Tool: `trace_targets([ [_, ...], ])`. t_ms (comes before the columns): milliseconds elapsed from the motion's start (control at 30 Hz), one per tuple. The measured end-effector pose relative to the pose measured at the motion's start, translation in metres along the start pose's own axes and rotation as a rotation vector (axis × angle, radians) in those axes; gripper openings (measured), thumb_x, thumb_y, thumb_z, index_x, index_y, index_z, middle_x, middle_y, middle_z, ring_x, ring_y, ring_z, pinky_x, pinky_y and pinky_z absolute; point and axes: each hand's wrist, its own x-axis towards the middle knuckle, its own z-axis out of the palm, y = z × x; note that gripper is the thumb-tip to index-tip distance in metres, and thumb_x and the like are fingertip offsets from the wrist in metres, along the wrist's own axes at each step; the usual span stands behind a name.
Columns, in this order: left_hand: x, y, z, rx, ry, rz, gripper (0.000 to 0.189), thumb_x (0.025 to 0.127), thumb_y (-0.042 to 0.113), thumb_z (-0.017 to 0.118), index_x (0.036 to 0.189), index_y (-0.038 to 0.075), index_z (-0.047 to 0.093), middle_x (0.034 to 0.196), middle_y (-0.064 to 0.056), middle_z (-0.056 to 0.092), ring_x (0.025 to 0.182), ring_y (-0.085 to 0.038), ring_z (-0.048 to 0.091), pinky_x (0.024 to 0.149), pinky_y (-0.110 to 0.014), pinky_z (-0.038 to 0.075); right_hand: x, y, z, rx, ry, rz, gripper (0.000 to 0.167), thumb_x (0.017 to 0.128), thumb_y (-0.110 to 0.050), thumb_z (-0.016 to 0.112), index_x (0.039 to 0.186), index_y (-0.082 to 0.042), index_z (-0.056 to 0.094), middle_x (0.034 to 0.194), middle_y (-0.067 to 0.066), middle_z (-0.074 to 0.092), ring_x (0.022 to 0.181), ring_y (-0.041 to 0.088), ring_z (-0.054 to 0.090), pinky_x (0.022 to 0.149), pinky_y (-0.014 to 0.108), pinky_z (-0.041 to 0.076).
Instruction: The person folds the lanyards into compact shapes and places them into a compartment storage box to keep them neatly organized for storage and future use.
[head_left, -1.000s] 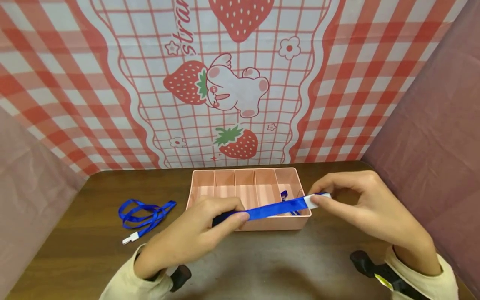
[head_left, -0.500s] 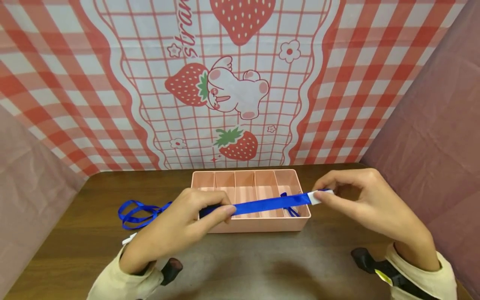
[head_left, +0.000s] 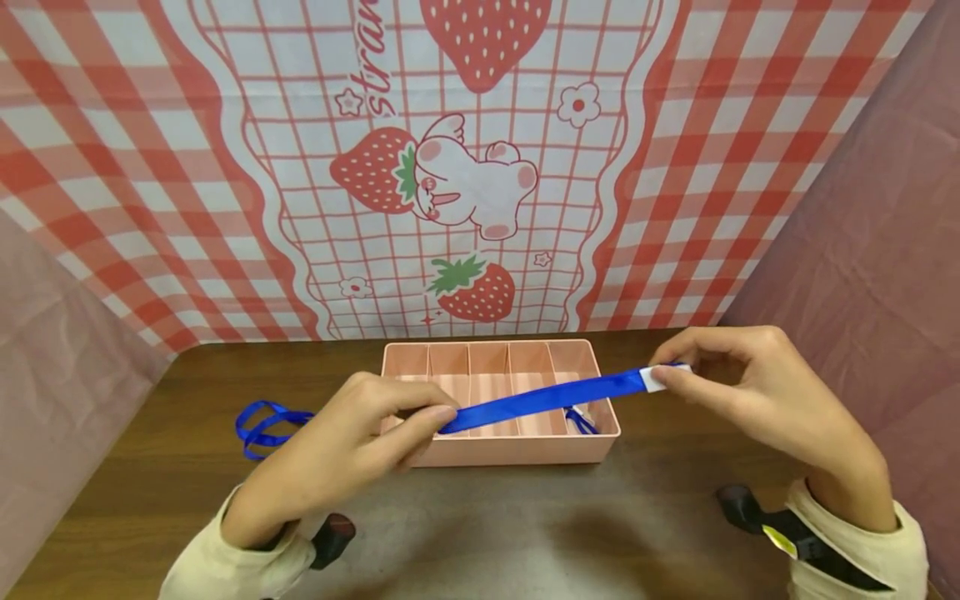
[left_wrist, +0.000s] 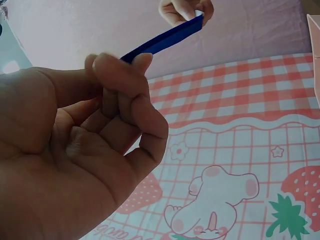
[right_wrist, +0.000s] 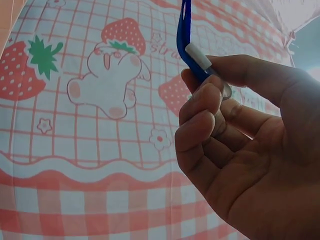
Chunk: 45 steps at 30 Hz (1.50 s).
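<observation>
A blue lanyard (head_left: 547,398) is stretched between both hands above a pink divided box (head_left: 517,450). My left hand (head_left: 360,442) pinches its left end between thumb and fingers. At the other end, my right hand (head_left: 757,392) pinches the lanyard by its white clip (head_left: 654,378); in the right wrist view the white piece (right_wrist: 198,56) shows between thumb and fingertips. The strap rises slightly toward the right. Inside the box's rightmost compartment lies another blue lanyard (head_left: 581,421), partly covered by the held strap.
A second loose blue lanyard (head_left: 262,429) lies coiled on the brown table (head_left: 187,492) at the left, partly behind my left forearm. Behind the box hangs a strawberry-print cloth (head_left: 480,192). Pinkish cloth (head_left: 862,250) stands along the right side.
My left hand has moved left, covering the white end of the loose lanyard. The right hand has shifted right and up, so more blue strap shows between the hands.
</observation>
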Motion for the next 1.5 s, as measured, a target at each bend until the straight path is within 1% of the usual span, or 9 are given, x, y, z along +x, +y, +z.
trace_targets([
  [200,-0.001,0.001,-0.001,-0.003,0.003,0.023,0.019,0.101,0.011,0.058,0.086,0.019,0.064,0.064,0.015,0.053,0.056,0.000,0.048,0.051,-0.019,0.041,0.000,0.003,-0.001,0.025,-0.011,0.048,0.019,0.085,-0.010,0.080,0.086,-0.027,0.073,0.067,-0.005,0.057,0.053,0.011,0.048,0.047,0.027,0.037],
  [400,0.000,0.001,0.000,0.019,0.060,0.068,0.016,0.098,0.004,0.061,0.090,0.015,0.071,0.072,0.014,0.065,0.056,0.001,0.046,0.049,-0.016,0.034,0.000,0.004,0.000,0.006,-0.018,0.059,0.017,0.085,-0.013,0.080,0.087,-0.029,0.072,0.067,-0.006,0.059,0.054,0.011,0.049,0.048,0.026,0.038],
  [567,0.000,0.003,0.000,-0.002,0.047,0.058,0.020,0.099,0.004,0.059,0.114,0.012,0.071,0.073,0.014,0.064,0.052,0.002,0.042,0.044,-0.014,0.032,0.000,0.005,0.001,-0.028,-0.016,0.057,0.017,0.085,-0.015,0.080,0.087,-0.030,0.072,0.068,-0.008,0.060,0.056,0.011,0.050,0.049,0.025,0.038],
  [667,0.000,0.004,0.001,-0.042,0.005,0.071,0.027,0.101,0.003,0.055,0.125,0.013,0.064,0.075,0.012,0.063,0.059,-0.001,0.053,0.049,-0.016,0.042,0.000,0.005,0.001,-0.031,-0.013,0.043,0.018,0.085,-0.015,0.081,0.086,-0.031,0.072,0.068,-0.009,0.059,0.056,0.010,0.050,0.049,0.025,0.038],
  [900,-0.001,0.009,0.004,-0.193,-0.122,0.216,0.023,0.098,-0.006,0.054,0.107,0.010,0.067,0.091,0.003,0.072,0.083,-0.004,0.069,0.065,-0.021,0.056,0.001,0.004,0.002,-0.013,-0.049,-0.004,0.020,0.085,-0.012,0.079,0.088,-0.030,0.072,0.069,-0.012,0.061,0.059,0.008,0.053,0.050,0.024,0.041],
  [1033,-0.003,0.014,0.002,-0.286,-0.188,0.306,0.023,0.093,-0.010,0.057,0.109,0.004,0.065,0.101,-0.004,0.074,0.093,-0.009,0.071,0.075,-0.029,0.059,0.002,0.002,0.006,-0.008,-0.086,-0.039,0.021,0.086,-0.012,0.079,0.089,-0.031,0.071,0.071,-0.015,0.063,0.062,0.007,0.055,0.052,0.022,0.043],
  [1167,-0.005,0.017,0.000,-0.314,-0.228,0.355,0.024,0.091,-0.012,0.059,0.111,0.002,0.063,0.101,-0.007,0.074,0.094,-0.010,0.071,0.078,-0.030,0.059,0.004,0.000,0.011,-0.017,-0.116,-0.069,0.018,0.087,-0.014,0.078,0.089,-0.031,0.071,0.070,-0.015,0.061,0.061,0.005,0.053,0.052,0.021,0.043],
  [1333,-0.004,0.014,0.000,-0.257,-0.202,0.370,0.018,0.093,-0.008,0.061,0.103,0.006,0.066,0.087,-0.001,0.072,0.082,-0.003,0.068,0.071,-0.022,0.057,0.007,0.002,0.018,-0.029,-0.141,-0.079,0.010,0.088,-0.017,0.077,0.089,-0.026,0.073,0.068,-0.014,0.059,0.060,0.004,0.052,0.052,0.020,0.042],
  [1500,-0.002,0.014,-0.001,-0.175,-0.140,0.434,0.010,0.094,0.004,0.067,0.099,0.011,0.071,0.092,0.002,0.062,0.086,-0.006,0.058,0.074,-0.020,0.051,0.009,0.001,0.022,-0.021,-0.166,-0.079,0.008,0.088,-0.019,0.077,0.090,-0.026,0.073,0.067,-0.016,0.058,0.059,0.003,0.052,0.052,0.020,0.042],
])
